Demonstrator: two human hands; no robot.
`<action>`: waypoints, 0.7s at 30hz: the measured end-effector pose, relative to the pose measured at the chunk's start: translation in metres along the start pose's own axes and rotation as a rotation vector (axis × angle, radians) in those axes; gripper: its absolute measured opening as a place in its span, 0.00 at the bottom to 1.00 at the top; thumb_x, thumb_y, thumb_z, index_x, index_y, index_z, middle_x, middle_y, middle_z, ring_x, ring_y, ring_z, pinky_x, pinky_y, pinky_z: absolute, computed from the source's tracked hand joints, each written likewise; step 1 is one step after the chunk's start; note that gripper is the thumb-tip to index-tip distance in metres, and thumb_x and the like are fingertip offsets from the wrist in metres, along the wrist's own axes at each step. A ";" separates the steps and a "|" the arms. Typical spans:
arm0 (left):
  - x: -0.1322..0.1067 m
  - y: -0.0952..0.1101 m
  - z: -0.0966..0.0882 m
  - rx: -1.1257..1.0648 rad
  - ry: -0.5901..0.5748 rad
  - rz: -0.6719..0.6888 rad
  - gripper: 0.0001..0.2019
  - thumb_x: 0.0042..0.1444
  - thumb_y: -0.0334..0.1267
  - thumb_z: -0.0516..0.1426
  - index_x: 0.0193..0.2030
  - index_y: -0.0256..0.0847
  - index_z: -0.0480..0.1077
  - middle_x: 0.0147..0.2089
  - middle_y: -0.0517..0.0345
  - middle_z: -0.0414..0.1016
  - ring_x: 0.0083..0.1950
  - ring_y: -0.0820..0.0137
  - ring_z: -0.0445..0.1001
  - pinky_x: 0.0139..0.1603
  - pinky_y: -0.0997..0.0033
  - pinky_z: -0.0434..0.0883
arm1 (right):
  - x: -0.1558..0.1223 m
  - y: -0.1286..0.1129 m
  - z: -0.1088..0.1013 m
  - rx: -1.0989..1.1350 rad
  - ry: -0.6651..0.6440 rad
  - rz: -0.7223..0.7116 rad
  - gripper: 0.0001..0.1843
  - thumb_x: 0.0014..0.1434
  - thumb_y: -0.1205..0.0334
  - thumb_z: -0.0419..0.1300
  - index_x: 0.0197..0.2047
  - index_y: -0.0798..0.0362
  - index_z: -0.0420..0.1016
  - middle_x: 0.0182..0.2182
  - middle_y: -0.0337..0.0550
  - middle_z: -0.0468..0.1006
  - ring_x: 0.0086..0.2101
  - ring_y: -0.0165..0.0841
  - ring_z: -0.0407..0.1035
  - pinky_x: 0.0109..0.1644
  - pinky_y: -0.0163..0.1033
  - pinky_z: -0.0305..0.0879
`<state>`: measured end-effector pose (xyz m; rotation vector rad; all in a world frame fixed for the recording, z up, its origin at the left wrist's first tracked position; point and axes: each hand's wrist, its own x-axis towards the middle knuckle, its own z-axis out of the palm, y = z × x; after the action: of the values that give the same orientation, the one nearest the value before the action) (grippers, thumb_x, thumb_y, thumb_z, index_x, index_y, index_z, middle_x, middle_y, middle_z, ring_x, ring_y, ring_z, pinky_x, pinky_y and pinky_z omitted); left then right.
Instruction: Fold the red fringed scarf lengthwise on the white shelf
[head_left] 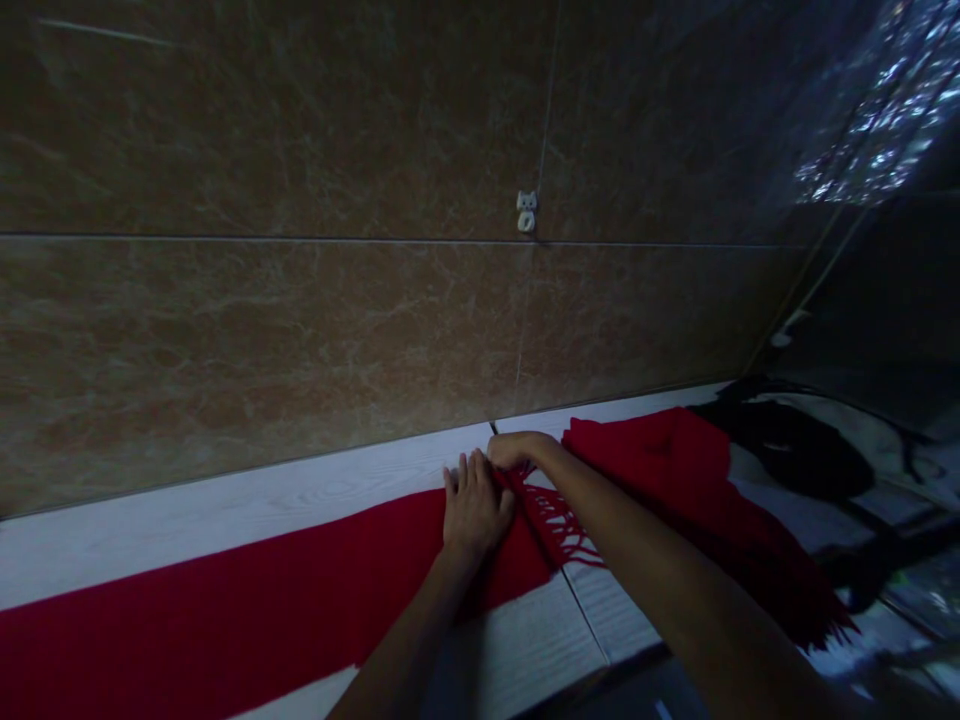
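One long red cloth (262,600) lies under my spread left hand (477,510), one bunched cloth (675,465) right of my curled right hand (517,449), whose grip I can't tell.

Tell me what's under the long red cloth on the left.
A pale, wood-grained surface shows along both edges of the red cloth, which appears to lie on it. Anything beneath its middle, including where the left hand rests, is covered and can't be seen.
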<state>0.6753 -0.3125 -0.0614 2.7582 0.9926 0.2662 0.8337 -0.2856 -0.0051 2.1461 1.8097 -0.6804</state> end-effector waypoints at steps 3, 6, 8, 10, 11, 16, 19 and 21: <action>0.000 0.001 0.000 0.043 -0.020 0.008 0.40 0.70 0.52 0.43 0.78 0.20 0.46 0.80 0.36 0.44 0.81 0.48 0.42 0.80 0.39 0.42 | -0.003 -0.002 -0.002 -0.010 -0.010 0.084 0.12 0.68 0.57 0.65 0.42 0.58 0.79 0.37 0.43 0.82 0.37 0.33 0.78 0.45 0.44 0.77; 0.000 0.003 -0.002 0.064 -0.037 0.007 0.43 0.71 0.58 0.40 0.78 0.19 0.45 0.79 0.35 0.45 0.81 0.47 0.42 0.80 0.37 0.42 | -0.008 -0.003 -0.009 -0.016 0.094 0.131 0.08 0.63 0.64 0.68 0.43 0.60 0.80 0.43 0.49 0.83 0.45 0.39 0.79 0.53 0.49 0.76; 0.000 0.005 -0.004 0.067 -0.043 -0.002 0.45 0.70 0.61 0.39 0.78 0.18 0.45 0.79 0.34 0.44 0.81 0.46 0.41 0.79 0.36 0.41 | -0.015 -0.004 -0.014 0.003 0.205 0.122 0.08 0.62 0.69 0.66 0.46 0.60 0.82 0.49 0.54 0.83 0.52 0.43 0.77 0.59 0.50 0.71; 0.000 0.006 -0.006 0.065 -0.052 -0.007 0.46 0.70 0.62 0.38 0.78 0.19 0.45 0.79 0.34 0.44 0.81 0.45 0.40 0.79 0.35 0.40 | -0.026 -0.007 -0.014 0.056 0.320 0.085 0.14 0.64 0.72 0.60 0.50 0.59 0.82 0.54 0.54 0.81 0.57 0.41 0.73 0.64 0.44 0.66; 0.000 0.006 -0.006 0.059 -0.054 -0.008 0.46 0.70 0.63 0.38 0.78 0.20 0.46 0.79 0.33 0.44 0.81 0.45 0.40 0.79 0.35 0.40 | -0.033 -0.009 -0.011 0.089 0.380 0.065 0.17 0.66 0.72 0.57 0.54 0.58 0.82 0.57 0.53 0.79 0.59 0.39 0.72 0.66 0.40 0.64; -0.003 0.005 0.000 0.012 0.029 -0.005 0.43 0.70 0.60 0.43 0.78 0.25 0.49 0.79 0.31 0.44 0.81 0.41 0.39 0.77 0.30 0.40 | -0.071 -0.030 0.033 0.295 0.727 0.036 0.27 0.76 0.61 0.41 0.73 0.57 0.62 0.71 0.52 0.64 0.69 0.32 0.57 0.73 0.37 0.52; -0.005 0.006 -0.001 -0.017 0.118 0.078 0.37 0.70 0.53 0.45 0.79 0.30 0.49 0.81 0.38 0.41 0.82 0.44 0.36 0.78 0.31 0.38 | -0.086 -0.042 0.070 0.601 0.908 -0.029 0.30 0.76 0.54 0.41 0.74 0.56 0.61 0.73 0.52 0.60 0.72 0.34 0.53 0.76 0.43 0.48; -0.004 0.004 -0.011 -0.062 0.126 0.131 0.33 0.71 0.47 0.43 0.79 0.34 0.51 0.81 0.43 0.43 0.82 0.50 0.36 0.80 0.36 0.38 | -0.092 -0.047 0.087 0.703 0.934 -0.031 0.32 0.76 0.49 0.40 0.75 0.56 0.59 0.74 0.51 0.57 0.73 0.36 0.49 0.77 0.46 0.46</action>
<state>0.6718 -0.3166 -0.0504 2.7824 0.8178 0.4880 0.7603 -0.3967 -0.0293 3.3028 2.2316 -0.3437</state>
